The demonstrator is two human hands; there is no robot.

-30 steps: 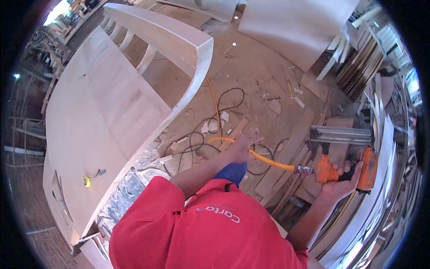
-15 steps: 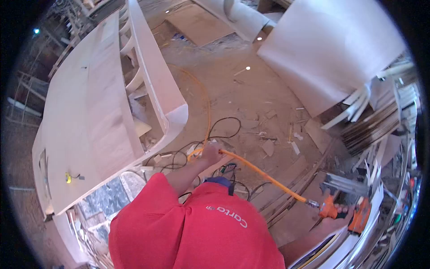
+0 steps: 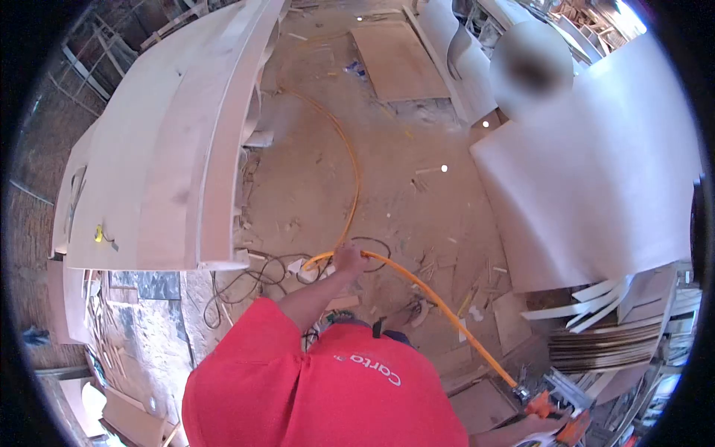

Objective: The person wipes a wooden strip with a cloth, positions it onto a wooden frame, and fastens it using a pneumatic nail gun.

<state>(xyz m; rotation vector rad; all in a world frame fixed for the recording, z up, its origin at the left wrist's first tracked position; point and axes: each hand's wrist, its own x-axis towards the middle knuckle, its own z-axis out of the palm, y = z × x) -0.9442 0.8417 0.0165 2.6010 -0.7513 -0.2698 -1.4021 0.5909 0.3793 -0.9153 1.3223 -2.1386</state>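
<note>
My left hand is closed around an orange air hose, in front of the red shirt. From there the hose slopes down to the right, to a metal coupling on an orange and grey nail gun. My right hand grips the nail gun's handle at the lower right, near the frame's edge. Its fingers are partly hidden by the tool. Beyond my left hand, the hose curves away across the dusty floor.
A large curved wooden panel structure stands at the left, with a yellow tape measure on it. A pale sheet leans at the right above stacked thin boards. Dark cables and wood scraps litter the floor. A flat board lies farther off.
My view has turned, and the panel structure and sheet sit differently in it. The nail gun is lower in the frame. Both hands keep their holds.
</note>
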